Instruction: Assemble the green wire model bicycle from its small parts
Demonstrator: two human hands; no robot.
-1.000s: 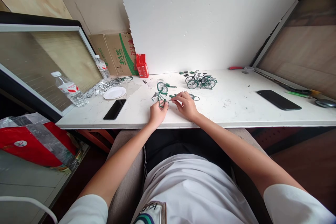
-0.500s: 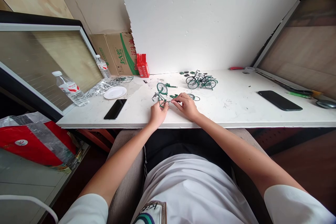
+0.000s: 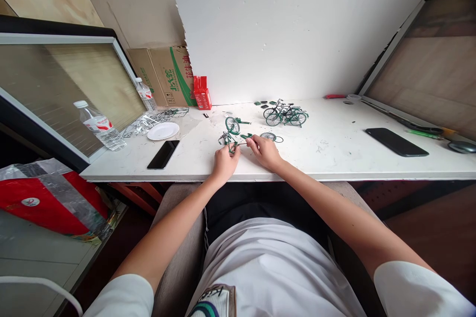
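Observation:
Near the table's front edge, my left hand (image 3: 225, 159) is closed on a partly built green model bicycle (image 3: 232, 126), its spoked front wheel tilted up at the far side. Just to the right, my right hand (image 3: 265, 151) has thumb and forefinger pinched together beside the bicycle's frame. A thin dark piece shows at those fingertips, too small to name. Behind the right hand lie small green parts (image 3: 246, 135), a loose spoked wheel (image 3: 268, 135) and a thin ring (image 3: 279, 139). Part of the frame is hidden by my left fingers.
Finished model bicycles (image 3: 286, 114) stand farther back. Left are a black phone (image 3: 163, 154), a white plate (image 3: 163, 131), part frames (image 3: 167, 115), water bottles (image 3: 100, 126) and a red box (image 3: 202, 93). A dark phone-shaped slab (image 3: 397, 142) and a mouse (image 3: 461, 146) lie right.
The model bicycle has turned slightly in my left hand, and its front wheel has shifted a little right and nearer. My right hand has moved slightly, fingertips still near the frame.

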